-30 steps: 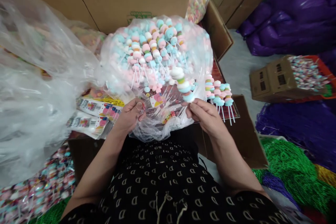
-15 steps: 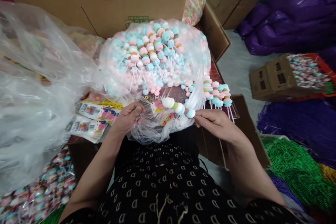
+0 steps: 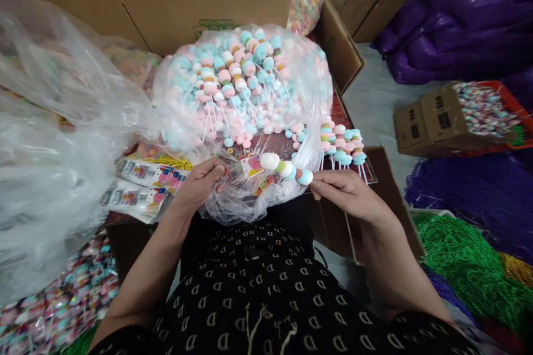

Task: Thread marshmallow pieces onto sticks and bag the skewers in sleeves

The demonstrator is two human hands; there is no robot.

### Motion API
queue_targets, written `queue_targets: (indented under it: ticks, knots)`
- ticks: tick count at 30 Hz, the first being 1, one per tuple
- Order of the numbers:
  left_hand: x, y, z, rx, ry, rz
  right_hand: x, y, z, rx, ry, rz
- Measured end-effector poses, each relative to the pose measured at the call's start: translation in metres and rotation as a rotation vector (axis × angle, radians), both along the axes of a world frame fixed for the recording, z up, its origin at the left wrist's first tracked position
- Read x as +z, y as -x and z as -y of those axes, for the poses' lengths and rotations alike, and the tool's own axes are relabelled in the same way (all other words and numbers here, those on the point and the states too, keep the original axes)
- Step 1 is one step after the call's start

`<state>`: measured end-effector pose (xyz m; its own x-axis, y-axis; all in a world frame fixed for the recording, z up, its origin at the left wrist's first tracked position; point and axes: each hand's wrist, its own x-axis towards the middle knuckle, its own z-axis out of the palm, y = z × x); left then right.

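My right hand (image 3: 343, 188) pinches the end of a candy skewer (image 3: 287, 169) strung with white, green, blue and orange pieces; its stick is hidden by my fingers. My left hand (image 3: 208, 177) is closed on a clear printed wrapper (image 3: 250, 166), whose open end lies close to the skewer's white tip. Behind both hands a large clear bag (image 3: 308, 66) holds pink, blue and white candies, with several finished skewers (image 3: 237, 75) lying on top. More skewers (image 3: 341, 144) rest at the table's right edge. Flat printed wrappers (image 3: 137, 197) are stacked left of my left hand.
A big cardboard box (image 3: 175, 0) stands behind the bag. Clear plastic (image 3: 62, 150) bulges at the left. On the floor to the right are filled cartons (image 3: 437, 119), purple sacks (image 3: 466, 16) and green strands (image 3: 466, 266).
The view has shifted slightly. The skewer in my right hand has moved a little to the right, and the wrapper in my left hand shows more fully beside its tip.
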<state>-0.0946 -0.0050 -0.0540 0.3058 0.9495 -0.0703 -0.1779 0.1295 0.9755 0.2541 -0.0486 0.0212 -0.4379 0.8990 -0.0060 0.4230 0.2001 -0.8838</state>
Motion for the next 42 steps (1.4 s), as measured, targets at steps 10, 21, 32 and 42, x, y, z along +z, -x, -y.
queue_targets:
  ticks: [10, 21, 32, 42]
  knots:
    - [0.0, 0.001, 0.001, 0.019, -0.008, -0.092, -0.002, -0.008, 0.004, -0.012, 0.171, -0.154]
    - [0.013, -0.016, 0.006, -0.08, -0.122, -0.185, -0.031, 0.076, -0.007, -0.171, -0.029, -0.363]
    - [0.01, -0.016, 0.007, -0.039, -0.121, -0.218, -0.052, 0.083, -0.011, -0.17, 0.09, -0.37]
    - [-0.01, -0.023, 0.009, 0.122, -0.185, -0.226, -0.054, 0.094, -0.014, -0.131, -0.116, -0.221]
